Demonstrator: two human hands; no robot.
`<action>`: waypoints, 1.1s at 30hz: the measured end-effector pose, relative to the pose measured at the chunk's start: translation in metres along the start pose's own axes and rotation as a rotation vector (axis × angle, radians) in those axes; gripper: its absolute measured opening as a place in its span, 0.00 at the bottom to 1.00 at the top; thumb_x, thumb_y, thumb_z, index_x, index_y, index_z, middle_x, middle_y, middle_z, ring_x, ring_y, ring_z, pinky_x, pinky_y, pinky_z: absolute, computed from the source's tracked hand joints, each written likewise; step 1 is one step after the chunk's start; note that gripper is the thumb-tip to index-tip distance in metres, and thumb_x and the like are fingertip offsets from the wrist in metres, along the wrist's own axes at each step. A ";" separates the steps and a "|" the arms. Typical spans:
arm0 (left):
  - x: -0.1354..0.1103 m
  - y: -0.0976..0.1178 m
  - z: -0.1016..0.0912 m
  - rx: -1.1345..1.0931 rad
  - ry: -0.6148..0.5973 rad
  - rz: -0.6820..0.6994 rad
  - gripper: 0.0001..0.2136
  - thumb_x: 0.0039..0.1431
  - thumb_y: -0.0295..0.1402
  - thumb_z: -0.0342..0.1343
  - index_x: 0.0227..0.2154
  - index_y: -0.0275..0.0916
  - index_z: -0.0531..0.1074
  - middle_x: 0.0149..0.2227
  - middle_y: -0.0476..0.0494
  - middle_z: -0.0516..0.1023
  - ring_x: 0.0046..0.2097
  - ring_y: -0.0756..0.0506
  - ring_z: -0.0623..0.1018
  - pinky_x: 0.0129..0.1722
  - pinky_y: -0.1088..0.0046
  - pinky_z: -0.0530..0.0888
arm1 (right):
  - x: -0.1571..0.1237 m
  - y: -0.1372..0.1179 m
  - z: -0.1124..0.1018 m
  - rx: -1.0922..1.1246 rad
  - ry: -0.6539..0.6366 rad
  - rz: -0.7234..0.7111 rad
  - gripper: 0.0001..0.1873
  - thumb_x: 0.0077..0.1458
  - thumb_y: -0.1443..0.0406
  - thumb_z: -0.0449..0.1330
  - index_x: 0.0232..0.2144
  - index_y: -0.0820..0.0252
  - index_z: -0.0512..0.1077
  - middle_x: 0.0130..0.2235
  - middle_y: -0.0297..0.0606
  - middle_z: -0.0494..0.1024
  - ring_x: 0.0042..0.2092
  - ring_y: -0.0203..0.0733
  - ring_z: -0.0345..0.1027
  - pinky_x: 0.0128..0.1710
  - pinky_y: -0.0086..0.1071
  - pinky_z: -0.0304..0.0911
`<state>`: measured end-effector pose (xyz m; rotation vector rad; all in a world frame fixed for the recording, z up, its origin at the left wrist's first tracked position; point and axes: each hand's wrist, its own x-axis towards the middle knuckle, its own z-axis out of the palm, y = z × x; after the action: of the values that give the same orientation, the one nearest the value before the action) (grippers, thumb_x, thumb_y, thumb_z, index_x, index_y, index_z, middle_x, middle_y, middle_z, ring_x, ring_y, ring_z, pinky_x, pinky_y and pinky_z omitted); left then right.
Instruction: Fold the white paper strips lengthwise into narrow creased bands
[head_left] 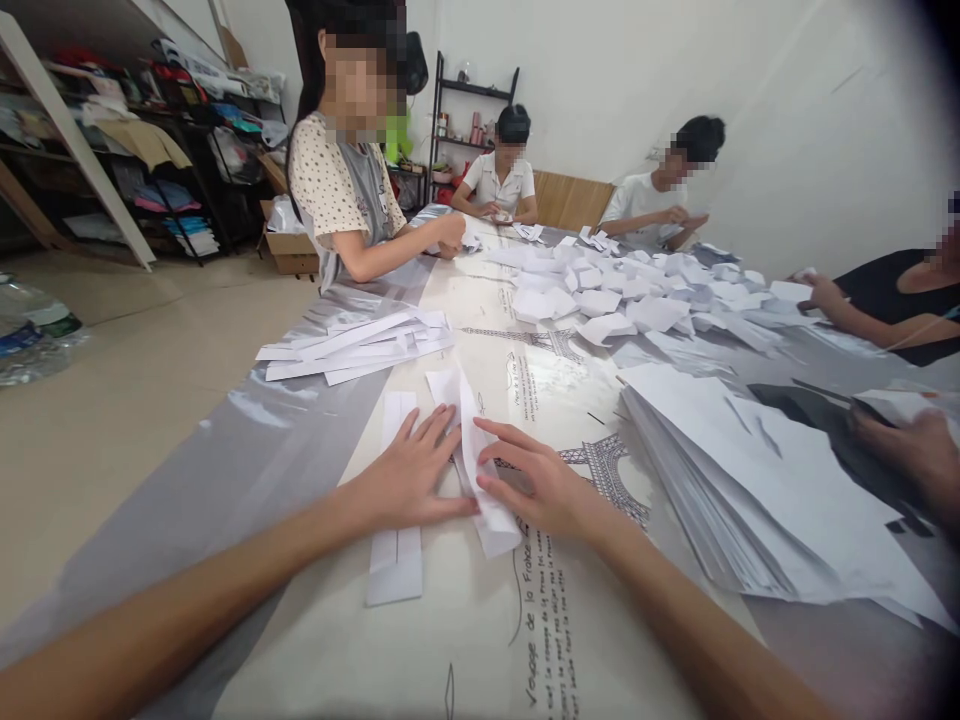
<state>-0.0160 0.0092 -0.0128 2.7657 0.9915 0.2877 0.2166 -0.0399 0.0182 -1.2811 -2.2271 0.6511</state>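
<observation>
My left hand (pixel 411 475) lies flat with fingers spread on a folded white paper strip (pixel 395 565) and presses against the edge of a second strip. My right hand (pixel 534 482) rests open on that second folded strip of white paper (pixel 480 470), fingers stretched along its crease. Both strips lie on the printed tablecloth (pixel 480 640) right in front of me.
A thick stack of white sheets (pixel 757 480) lies to my right. Folded strips (pixel 360 345) are piled at the left, and a heap of folded papers (pixel 637 295) covers the far middle. Several other people sit around the table handling paper. Shelves stand at the far left.
</observation>
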 end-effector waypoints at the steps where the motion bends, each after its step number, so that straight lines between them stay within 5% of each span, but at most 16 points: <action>1: 0.000 -0.001 -0.001 -0.002 -0.013 0.012 0.44 0.64 0.64 0.45 0.71 0.37 0.48 0.74 0.27 0.44 0.74 0.30 0.46 0.70 0.45 0.44 | 0.001 -0.002 0.002 -0.001 0.033 0.012 0.10 0.68 0.57 0.56 0.46 0.50 0.75 0.70 0.38 0.62 0.64 0.55 0.66 0.59 0.52 0.68; 4: 0.001 -0.002 -0.004 0.002 -0.034 0.034 0.45 0.63 0.65 0.45 0.72 0.36 0.47 0.74 0.27 0.44 0.74 0.30 0.45 0.71 0.45 0.43 | 0.003 -0.005 0.008 -0.005 0.123 0.064 0.16 0.67 0.56 0.57 0.55 0.50 0.70 0.69 0.42 0.62 0.68 0.56 0.60 0.61 0.52 0.66; 8: 0.001 -0.003 -0.005 0.007 -0.029 0.067 0.46 0.64 0.64 0.45 0.73 0.37 0.42 0.74 0.29 0.44 0.74 0.31 0.46 0.71 0.47 0.43 | 0.001 -0.002 0.014 -0.033 0.015 0.038 0.34 0.69 0.53 0.53 0.71 0.49 0.51 0.74 0.40 0.51 0.73 0.54 0.46 0.70 0.53 0.54; 14: 0.000 -0.001 -0.003 0.059 -0.018 -0.001 0.50 0.62 0.66 0.43 0.73 0.31 0.39 0.74 0.24 0.43 0.74 0.30 0.44 0.71 0.47 0.43 | -0.001 0.008 0.018 -0.146 -0.065 -0.034 0.36 0.72 0.54 0.49 0.74 0.45 0.38 0.76 0.33 0.41 0.75 0.50 0.36 0.73 0.54 0.42; 24: -0.003 -0.007 -0.010 0.016 -0.116 -0.033 0.53 0.60 0.68 0.43 0.73 0.29 0.37 0.74 0.24 0.39 0.75 0.31 0.43 0.71 0.49 0.42 | -0.002 0.015 0.019 -0.237 -0.139 -0.075 0.36 0.73 0.54 0.47 0.74 0.45 0.34 0.75 0.30 0.38 0.75 0.49 0.29 0.74 0.53 0.37; 33: -0.003 -0.009 -0.014 0.103 -0.058 -0.044 0.42 0.67 0.60 0.40 0.70 0.27 0.52 0.72 0.23 0.51 0.73 0.30 0.52 0.70 0.47 0.46 | 0.001 0.011 0.023 -0.323 -0.081 -0.181 0.36 0.73 0.56 0.47 0.75 0.52 0.36 0.75 0.35 0.41 0.75 0.48 0.32 0.75 0.51 0.39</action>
<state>-0.0270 0.0156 -0.0015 2.8211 1.0803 0.1525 0.2095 -0.0378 -0.0063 -1.1953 -2.5559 0.2877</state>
